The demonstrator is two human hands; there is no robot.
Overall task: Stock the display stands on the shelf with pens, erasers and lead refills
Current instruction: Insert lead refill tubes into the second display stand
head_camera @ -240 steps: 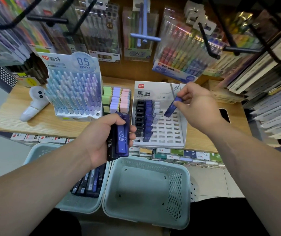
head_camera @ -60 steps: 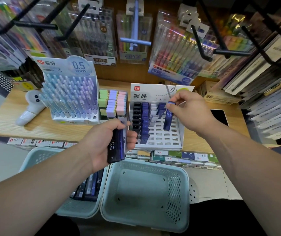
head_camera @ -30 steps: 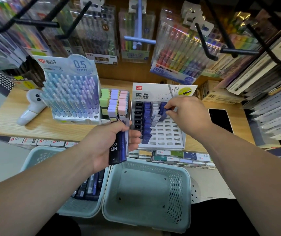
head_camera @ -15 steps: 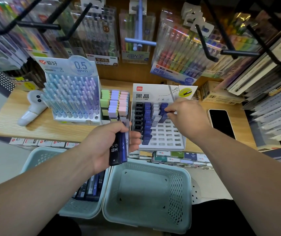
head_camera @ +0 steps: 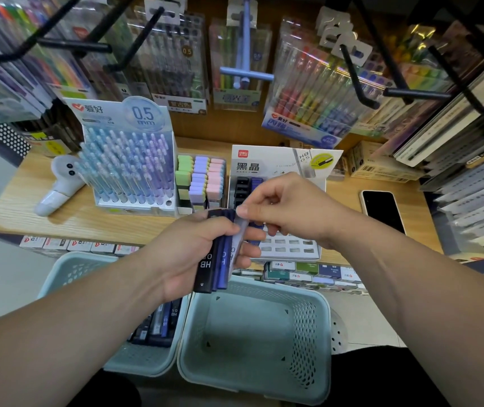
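Hanging above the far wooden shelf (head_camera: 82, 218) are pen packs (head_camera: 308, 92); lead refills (head_camera: 212, 259) are gripped by the left hand (head_camera: 185, 254), a pale refill (head_camera: 241, 234) pinched by the right hand (head_camera: 290, 210).

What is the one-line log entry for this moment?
left hand: holds dark HB lead-refill cases | right hand: pinches pale translucent refill case beside them

Shelf (head_camera: 88, 221), left to right: hand-held device (head_camera: 58, 186), pen stand (head_camera: 132, 171), eraser stand (head_camera: 201, 183) just beside it, lead refill stand (head_camera: 287, 248), phone (head_camera: 383, 208) lying flat. Carton (head_camera: 378, 168) behind the phone. Hanging pen packs (head_camera: 308, 92) above and behind the stands. Below the shelf front: two baskets side by side, the left basket (head_camera: 143, 365) holding lead refill cases (head_camera: 161, 321), with the right basket (head_camera: 252, 348) touching it. Before the lead refill stand, a bundle of cases (head_camera: 211, 259) in the left hand (head_camera: 182, 254), with the right hand (head_camera: 290, 207) pinching its top end.
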